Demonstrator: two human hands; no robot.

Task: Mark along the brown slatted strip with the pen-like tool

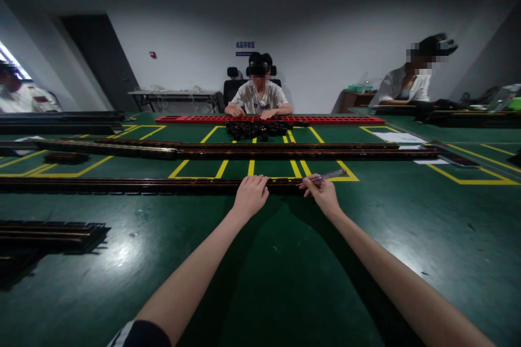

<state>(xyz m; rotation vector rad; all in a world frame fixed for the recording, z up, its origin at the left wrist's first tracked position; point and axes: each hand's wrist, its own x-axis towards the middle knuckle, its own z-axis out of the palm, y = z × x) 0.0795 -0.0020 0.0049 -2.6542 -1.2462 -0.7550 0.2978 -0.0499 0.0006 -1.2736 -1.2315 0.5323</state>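
A long dark rail (122,186) with thin brownish lines lies across the green table in front of me, its right end close to my right hand. My left hand (251,196) is closed over this rail, thumb towards me and fingers on its far side. Pinched in my right hand (321,194) is a slim screwdriver (334,174) with a clear handle pointing up to the right. Its thin tip reaches left to the rail's right end; whether it touches cannot be made out.
More long dark rails (285,152) lie farther across the green table (285,282), with shorter stacked ones (49,236) at left. Beyond are a dark heap of parts (260,129), a red slotted strip (337,119) and a seated person (260,95). A phone (462,161) lies right.
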